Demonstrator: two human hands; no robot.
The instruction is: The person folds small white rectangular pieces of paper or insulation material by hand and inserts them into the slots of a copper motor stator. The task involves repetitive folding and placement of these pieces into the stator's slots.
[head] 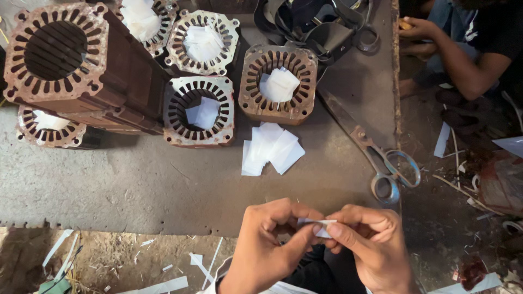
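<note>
We see a grey, scratched counter (pixel 136 190) in even daylight. Its near edge meets a dirt floor (pixel 120 261) littered with white paper scraps (pixel 163 285). More floor and debris (pixel 468 196) lie beyond the right edge.

Thin matt white paper slip (pixel 321 222) pinched at lower centre, matching paper sheets (pixel 271 148) mid-frame, rusty rough slotted metal cores (pixel 278 83) across the top, dull worn steel scissors (pixel 376 155) at right, scuffed matt grey worktop (pixel 136 185)
</note>
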